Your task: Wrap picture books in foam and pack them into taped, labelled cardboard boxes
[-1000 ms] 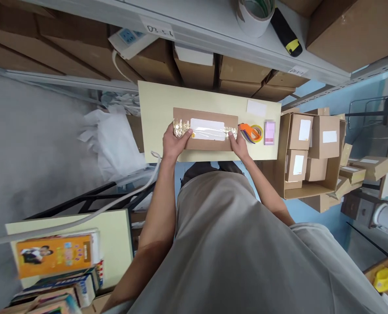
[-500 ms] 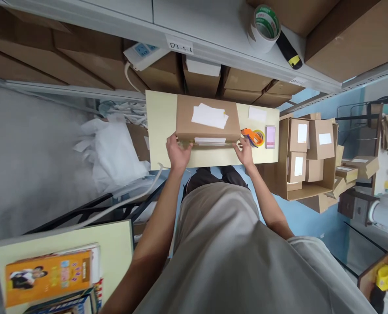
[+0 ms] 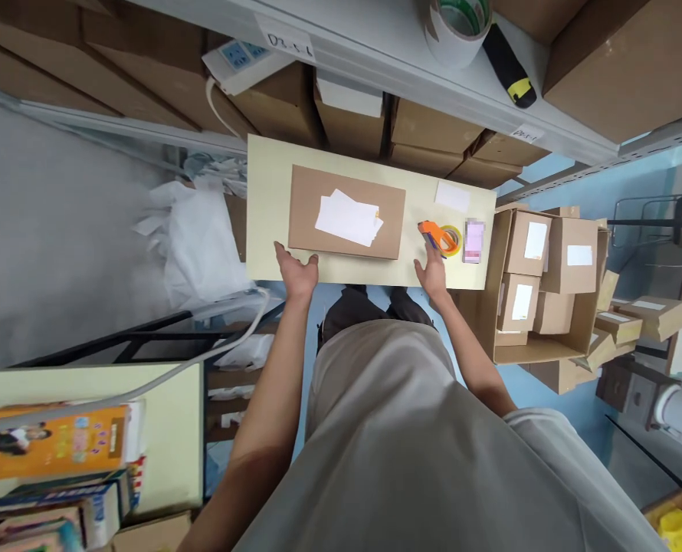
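A closed brown cardboard box (image 3: 306,211) lies flat on the pale yellow table (image 3: 269,207), with several white paper slips (image 3: 346,217) on its top. My left hand (image 3: 298,272) is open at the table's front edge, just off the box's lower left corner. At the right, my right hand (image 3: 433,272) is open, apart from the box and with its fingertips close to an orange tape dispenser (image 3: 433,234). A roll of yellow tape (image 3: 451,239) sits in the dispenser. Beside it lies a pink-screened phone (image 3: 473,241).
A white slip (image 3: 452,196) lies at the table's back right. Behind stands a shelf with a tape roll (image 3: 459,31) and a black-yellow cutter (image 3: 509,65). At right, a large carton (image 3: 499,307) holds smaller boxes. Books (image 3: 59,441) lie lower left; a grey cable (image 3: 174,376) crosses there.
Both hands have let go of the box's front edge and moved apart. The box has tipped down flat on the table, its front side no longer showing. The view has shifted slightly.
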A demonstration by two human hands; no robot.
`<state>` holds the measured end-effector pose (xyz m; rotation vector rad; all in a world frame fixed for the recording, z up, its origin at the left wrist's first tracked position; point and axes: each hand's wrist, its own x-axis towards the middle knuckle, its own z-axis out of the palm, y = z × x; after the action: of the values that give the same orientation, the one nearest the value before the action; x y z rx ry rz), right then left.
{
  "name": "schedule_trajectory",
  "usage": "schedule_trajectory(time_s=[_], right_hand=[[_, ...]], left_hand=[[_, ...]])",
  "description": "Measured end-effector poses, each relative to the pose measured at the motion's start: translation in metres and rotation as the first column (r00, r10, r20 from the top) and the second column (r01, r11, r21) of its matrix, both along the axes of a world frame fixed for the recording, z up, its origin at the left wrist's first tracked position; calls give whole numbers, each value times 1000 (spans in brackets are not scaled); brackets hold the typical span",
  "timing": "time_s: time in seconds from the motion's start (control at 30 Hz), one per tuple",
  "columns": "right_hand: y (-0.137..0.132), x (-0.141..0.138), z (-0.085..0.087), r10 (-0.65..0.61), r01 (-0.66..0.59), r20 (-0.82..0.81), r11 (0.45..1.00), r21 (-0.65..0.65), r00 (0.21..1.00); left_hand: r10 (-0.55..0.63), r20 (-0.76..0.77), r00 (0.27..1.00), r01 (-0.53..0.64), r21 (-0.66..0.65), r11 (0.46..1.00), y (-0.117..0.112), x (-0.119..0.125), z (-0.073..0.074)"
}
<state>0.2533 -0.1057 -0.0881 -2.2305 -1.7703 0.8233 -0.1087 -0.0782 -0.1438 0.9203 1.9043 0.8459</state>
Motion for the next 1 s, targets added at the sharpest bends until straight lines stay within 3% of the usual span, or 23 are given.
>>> schedule_trajectory(time_s=[0.1,0.13,0.33,0.47,0.53,0.6,0.7,0.77,0.87,1.0], right_hand=[[8,33,-8,-17,23,168,999,-34,986],[11,40,-13,-4,16,209,998,-53,978],[29,49,-47,82,-51,337,994,-100,938],[41,55,-56,65,-50,243,997,-65,968],[42,62,-51,7,-6,94,1000,-19,995],[36,70,-39,-67,70,-153,997,13,986],[15,76,-13,-109,123,-576,992,-14,810],[-2,72,6,-103,97,-743,994,-52,661],[-22,60,28,-117,72,-825,993,-93,553],[-33,50,46,-115,45,-835,993,-107,538]], left_hand=[[177,1,984,-175,-116,978,-16,34,2],[188,24,982,-183,-145,972,-23,50,3],[104,158,982,-73,-193,979,-75,157,7],[45,241,969,-16,-122,992,-104,211,12],[-13,293,956,32,-58,998,-107,229,18],[-64,329,942,59,24,998,-103,242,27],[-104,350,931,54,149,987,-90,256,45],[-128,348,929,55,213,976,-82,263,59],[-148,317,937,63,263,963,-80,267,77],[-162,282,946,78,287,955,-89,261,94]])
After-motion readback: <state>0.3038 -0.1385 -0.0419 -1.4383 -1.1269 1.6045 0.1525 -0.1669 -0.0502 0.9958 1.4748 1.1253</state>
